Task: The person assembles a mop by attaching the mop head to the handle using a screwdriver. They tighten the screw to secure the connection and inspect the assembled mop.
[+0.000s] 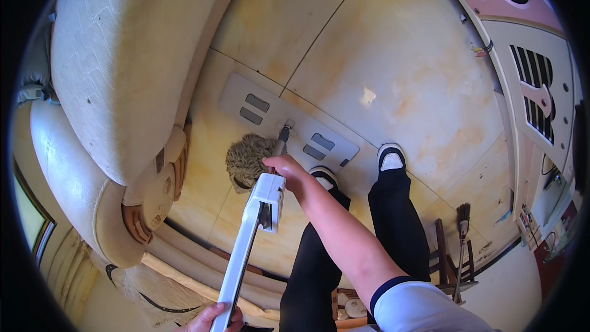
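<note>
Flat mop plate (pixel 279 107), frame centre; shaggy pad (pixel 247 155), below left.
Left hand (pixel 216 316) grasps white handle (pixel 239 258); right hand (pixel 286 168) grips grey neck (pixel 281 141). Step seemingly positioning; next requires steadiness.

A cream sofa (pixel 135 74) lines the tiled floor's (pixel 399 37) left edge; a pink panel (pixel 501 10) with round speakers stands at its upper right corner, a long-handled brush (pixel 463 214) toward its lower right.

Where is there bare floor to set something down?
Widest: the tiles beyond the flat mop plate, between cream sofa and pink speaker panel. Smaller: between right shoe and brush. Crowded: around the plate, with shaggy cloth, right hand and left shoe.
</note>
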Tool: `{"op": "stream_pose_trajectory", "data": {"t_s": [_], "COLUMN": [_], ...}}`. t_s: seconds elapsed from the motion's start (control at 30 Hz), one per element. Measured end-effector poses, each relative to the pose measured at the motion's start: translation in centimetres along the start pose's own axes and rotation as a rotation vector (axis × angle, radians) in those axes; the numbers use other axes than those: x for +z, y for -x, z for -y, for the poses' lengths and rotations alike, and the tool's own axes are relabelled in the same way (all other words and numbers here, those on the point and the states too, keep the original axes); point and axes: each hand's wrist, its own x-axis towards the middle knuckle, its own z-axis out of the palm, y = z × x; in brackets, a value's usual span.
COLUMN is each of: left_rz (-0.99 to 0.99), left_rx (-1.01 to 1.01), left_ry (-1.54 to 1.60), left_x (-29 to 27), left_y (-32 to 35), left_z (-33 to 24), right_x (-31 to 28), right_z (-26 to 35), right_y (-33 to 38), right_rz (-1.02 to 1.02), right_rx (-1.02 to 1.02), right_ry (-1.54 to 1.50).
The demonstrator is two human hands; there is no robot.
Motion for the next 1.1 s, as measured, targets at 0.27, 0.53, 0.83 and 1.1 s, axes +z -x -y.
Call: {"op": "stream_pose_trajectory", "data": {"t_s": [0.27, 0.53, 0.83, 1.1], "left_rz": [-0.012, -0.107, -0.281, -0.327], "left_rx": [0.046, 0.054, 0.158, 0.117], "left_ry": [-0.014, -0.076, -0.309, -0.333], "left_x": [0.4, -0.4, -1.5, -0.7], "left_y": [-0.4, -0.7, -0.2, 0.3], "left_z": [0.7, 0.5, -1.3, -2.4], "right_x": [-2.8, -9.1, -10.8, -11.0], "right_z": [0.6, -0.6, 1.1, 2.2], "right_y": [0.6, -2.1, -0.4, -1.2], "right_rz": [-0.052, -0.546, -0.39, -0.419], "right_rx": [0.053, -0.36, -0.419, -0.319], "right_ry": [0.159, 0.787, 0.919, 0.954]}}
